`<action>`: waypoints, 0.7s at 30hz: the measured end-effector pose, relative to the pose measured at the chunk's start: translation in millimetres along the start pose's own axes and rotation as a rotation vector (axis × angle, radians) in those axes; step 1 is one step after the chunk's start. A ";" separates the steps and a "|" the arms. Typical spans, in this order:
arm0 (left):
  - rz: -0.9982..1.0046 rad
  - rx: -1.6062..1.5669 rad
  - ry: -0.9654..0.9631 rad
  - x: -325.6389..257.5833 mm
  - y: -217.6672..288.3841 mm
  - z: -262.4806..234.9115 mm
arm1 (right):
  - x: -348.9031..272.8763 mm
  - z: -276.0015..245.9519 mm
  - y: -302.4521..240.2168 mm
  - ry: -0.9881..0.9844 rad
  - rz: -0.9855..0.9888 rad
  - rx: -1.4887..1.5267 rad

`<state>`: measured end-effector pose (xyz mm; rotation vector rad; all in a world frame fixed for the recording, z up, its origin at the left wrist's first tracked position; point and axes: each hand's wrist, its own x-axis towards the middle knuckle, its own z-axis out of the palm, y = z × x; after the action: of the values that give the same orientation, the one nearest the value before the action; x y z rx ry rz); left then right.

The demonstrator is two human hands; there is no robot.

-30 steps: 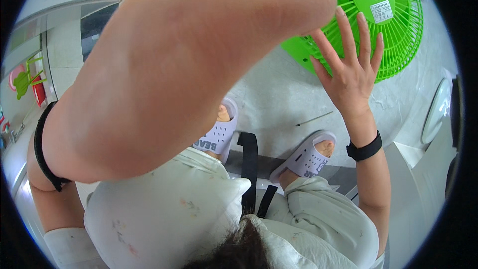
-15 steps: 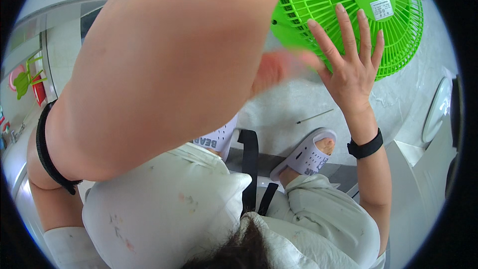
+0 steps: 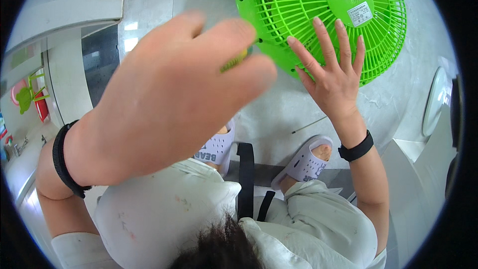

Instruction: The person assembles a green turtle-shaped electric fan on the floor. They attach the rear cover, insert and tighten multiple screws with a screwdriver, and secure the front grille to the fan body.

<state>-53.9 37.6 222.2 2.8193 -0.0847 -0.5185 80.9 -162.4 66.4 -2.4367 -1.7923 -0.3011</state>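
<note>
My left hand [image 3: 184, 79] is raised close to the camera, somewhat blurred, its fingers curled. Between them shows a small piece of a yellow-green ridged handle [image 3: 234, 62], like that of a screwdriver; the rest is hidden. A bright green round fan [image 3: 279, 25] lies on the floor ahead, its slatted grille [image 3: 386, 35] facing up. My right hand [image 3: 336, 82] rests on the near side of that grille with fingers spread, holding nothing. A thin metal rod [image 3: 309, 124] with a dark tip lies on the floor between my right wrist and my feet.
My feet in pale purple slippers [image 3: 311, 157] are on the grey tiled floor [image 3: 259, 134]. A black strap [image 3: 246, 179] hangs before me. To the right is a pale round lid-like object [image 3: 435, 102]. White furniture [image 3: 64, 17] stands at left.
The left hand has come down and back from near the top edge, so the handle in its fingers now shows. My right hand stays spread on the grille, while the view has shifted slightly.
</note>
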 end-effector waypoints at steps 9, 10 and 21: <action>-0.175 -0.491 0.124 -6.0 1.8 26.4 | -0.6 -1.2 0.4 0.003 0.003 0.034; -0.168 -0.540 0.152 -4.7 3.5 29.4 | -0.6 -0.8 0.5 0.005 0.007 0.031; -0.466 -0.388 -0.106 -8.0 13.7 -7.1 | -0.4 2.9 0.3 0.047 0.015 0.031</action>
<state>-59.0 27.1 235.1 2.4201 0.5984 -0.6946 81.3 -162.3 63.5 -2.4001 -1.7464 -0.3234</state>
